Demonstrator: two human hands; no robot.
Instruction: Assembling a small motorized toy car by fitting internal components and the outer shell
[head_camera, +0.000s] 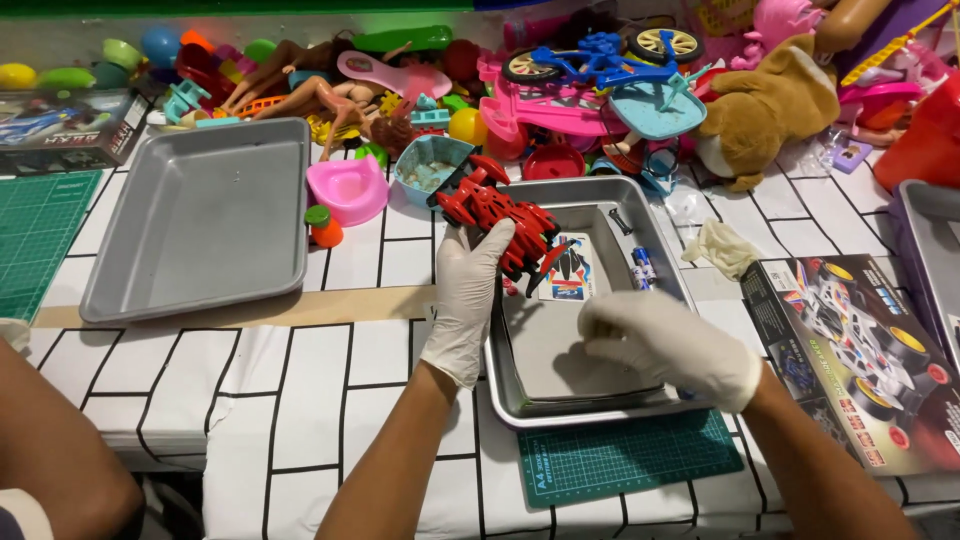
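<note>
My left hand (468, 292), in a white glove, holds a red toy car body (497, 217) above the left rim of a grey metal tray (520, 398). My right hand (668, 342), also gloved, reaches down into the tray with its fingers curled near the tray floor; whether it pinches anything is hidden. Inside the tray lie a sticker sheet (569, 272), a small blue and white part (643, 268) and a small dark tool (621, 221).
An empty grey tray (205, 215) sits at the left. A toy car box (862, 355) lies at the right, a green cutting mat (625, 458) under the near tray. A pile of toys (600, 80) fills the back. Another person's arm (60, 440) is at lower left.
</note>
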